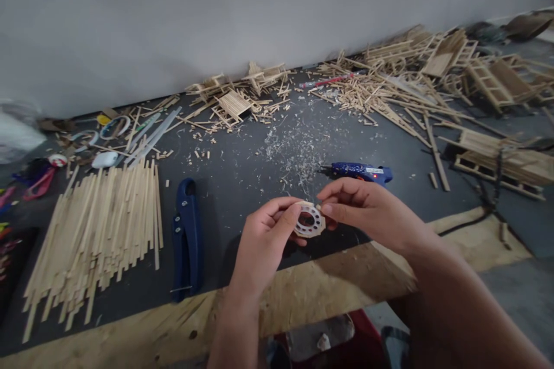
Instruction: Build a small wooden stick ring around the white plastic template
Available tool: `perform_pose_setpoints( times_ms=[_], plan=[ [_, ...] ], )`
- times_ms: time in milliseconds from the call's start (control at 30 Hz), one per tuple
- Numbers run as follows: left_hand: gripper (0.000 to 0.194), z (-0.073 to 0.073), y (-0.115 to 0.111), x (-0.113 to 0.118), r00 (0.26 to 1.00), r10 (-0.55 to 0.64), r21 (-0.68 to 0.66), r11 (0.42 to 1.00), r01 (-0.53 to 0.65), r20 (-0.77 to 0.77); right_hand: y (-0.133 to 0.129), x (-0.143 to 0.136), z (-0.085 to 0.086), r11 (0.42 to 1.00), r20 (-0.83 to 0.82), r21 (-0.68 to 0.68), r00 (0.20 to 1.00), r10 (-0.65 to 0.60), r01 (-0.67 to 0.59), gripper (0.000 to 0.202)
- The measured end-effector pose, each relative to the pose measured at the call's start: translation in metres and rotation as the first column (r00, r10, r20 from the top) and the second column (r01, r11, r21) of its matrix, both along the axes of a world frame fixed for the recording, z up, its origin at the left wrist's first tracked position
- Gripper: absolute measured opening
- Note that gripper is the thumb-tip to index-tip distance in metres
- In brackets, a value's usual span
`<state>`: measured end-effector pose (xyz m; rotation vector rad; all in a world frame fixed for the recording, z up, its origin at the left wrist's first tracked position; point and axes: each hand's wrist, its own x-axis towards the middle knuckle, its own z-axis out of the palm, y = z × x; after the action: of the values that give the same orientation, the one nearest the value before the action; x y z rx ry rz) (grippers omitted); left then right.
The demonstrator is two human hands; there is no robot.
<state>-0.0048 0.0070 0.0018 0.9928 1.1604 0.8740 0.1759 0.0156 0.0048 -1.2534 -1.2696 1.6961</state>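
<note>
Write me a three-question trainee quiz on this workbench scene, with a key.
1. Which tool lies between the wooden sticks and the left hand?
A) hammer
B) blue cutter
C) saw

2. True or false: the right hand is holding the glue gun.

3. What shape is the pale piece in the left hand?

Key:
1. B
2. False; the glue gun lies on the dark tabletop.
3. A ring with an open centre.

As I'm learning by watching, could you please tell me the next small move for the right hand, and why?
Probably press the small pale piece against the perforated ring: the right hand seems to pinch it beside the ring's edge, while the left hand holds the ring.
</note>
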Motion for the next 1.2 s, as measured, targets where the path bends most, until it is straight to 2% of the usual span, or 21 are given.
perform_pose_setpoints(
  times_ms=[133,333,500,667,1000,1200],
  plan=[
    [0.017,0.001,0.000,0.004,1.000,-0.008,0.001,1.000,0.008,-0.018,-0.001,0.001,-0.001,1.000,0.012,0.007,1.000,0.011,-0.011,0.015],
    [0.019,-0.004,0.001,0.010,0.996,0.091,0.063,0.994,-0.090,-0.011,-0.002,0.003,-0.002,0.989,0.059,0.048,0.988,-0.144,0.141,0.018],
    [0.021,-0.008,0.003,0.013,0.988,0.154,0.069,0.986,-0.153,-0.003,-0.004,-0.002,-0.004,0.981,0.110,0.092,0.978,-0.178,0.168,0.016],
    [0.023,-0.009,0.002,0.016,0.985,0.170,0.034,0.985,-0.171,0.022,-0.006,-0.008,-0.005,0.980,0.161,0.112,0.970,-0.180,0.163,0.016],
    [0.029,-0.007,0.000,0.014,0.992,0.129,0.028,0.991,-0.130,0.010,-0.003,-0.005,-0.007,0.991,0.139,0.058,0.982,-0.127,0.120,0.019],
    [0.025,-0.006,-0.001,0.015,0.991,0.129,0.046,0.991,-0.127,-0.031,-0.003,-0.004,-0.007,0.991,0.117,0.074,0.986,-0.120,0.112,0.019]
  ],
)
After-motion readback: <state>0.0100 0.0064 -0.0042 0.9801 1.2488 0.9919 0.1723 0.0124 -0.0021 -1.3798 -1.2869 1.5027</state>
